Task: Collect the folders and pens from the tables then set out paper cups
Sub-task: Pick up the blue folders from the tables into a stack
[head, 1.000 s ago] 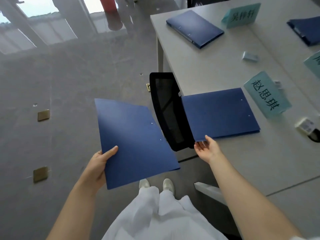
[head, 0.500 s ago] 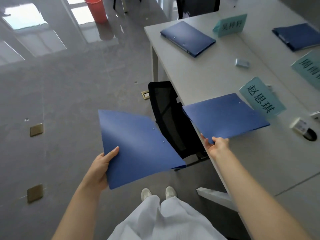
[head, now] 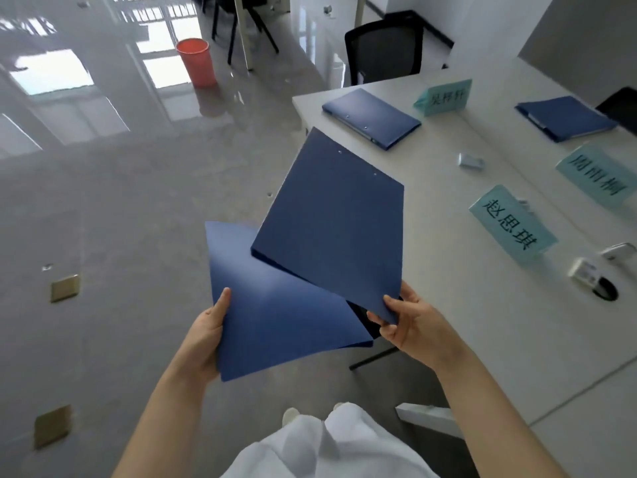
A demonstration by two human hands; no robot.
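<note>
The left hand (head: 206,334) grips the near blue folder (head: 275,319) by its left edge. The right hand (head: 412,324) pinches a second folder (head: 334,229) by its corner, laid over the first. Farther off, two more folders (head: 372,117) (head: 567,117) lie on the table (head: 465,305)

A glossy grey floor (head: 144,188) mirrors bright windows, with brass floor-socket covers (head: 64,288) set into it at the left. An orange bucket (head: 197,62) stands on the floor near dark chair legs (head: 241,25). A black mesh office chair (head: 384,50) sits at the far end of the pale grey table (head: 465,298). White walls (head: 482,19) rise beyond.
</note>
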